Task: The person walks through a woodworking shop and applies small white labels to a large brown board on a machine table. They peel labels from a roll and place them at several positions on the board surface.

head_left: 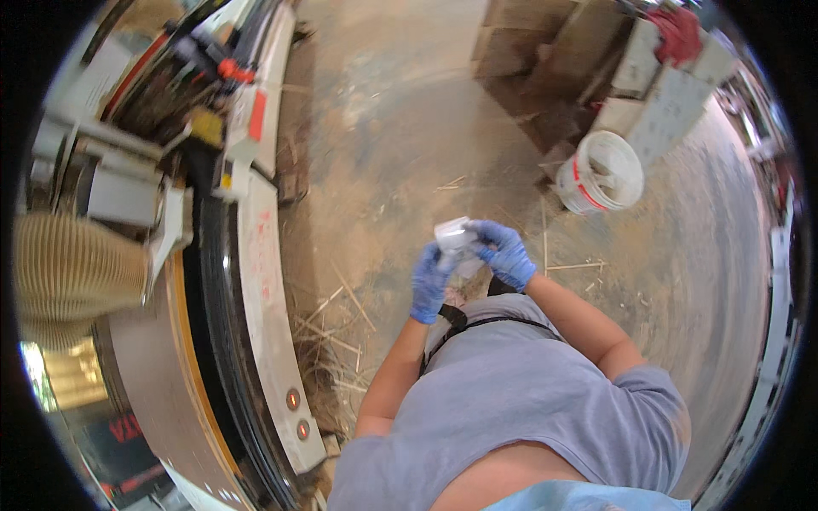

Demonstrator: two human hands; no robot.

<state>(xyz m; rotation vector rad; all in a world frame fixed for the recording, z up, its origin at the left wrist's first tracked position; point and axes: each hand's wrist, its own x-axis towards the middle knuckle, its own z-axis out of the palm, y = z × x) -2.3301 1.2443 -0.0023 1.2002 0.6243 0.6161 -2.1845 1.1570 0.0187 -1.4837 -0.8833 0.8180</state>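
Observation:
In front of my waist, I hold a small white and silvery object point(453, 233) with both hands; motion blurs it, and I cannot make out its kind. My left hand point(429, 285), in a blue glove, grips its lower left side. From the right, my right hand point(508, 255), gloved the same way, has its fingers bent around the other side. A paler, thin part point(470, 267) hangs below it between the hands. Some fingertips are hidden or smeared.
A long machine with a pale side panel point(262, 281) and a ribbed hose point(81, 271) runs along my left. Thin wood strips point(345, 298) litter the floor. Ahead on the right stand a white bucket point(588, 194) and stacked boards point(669, 111) with a red cloth point(676, 36).

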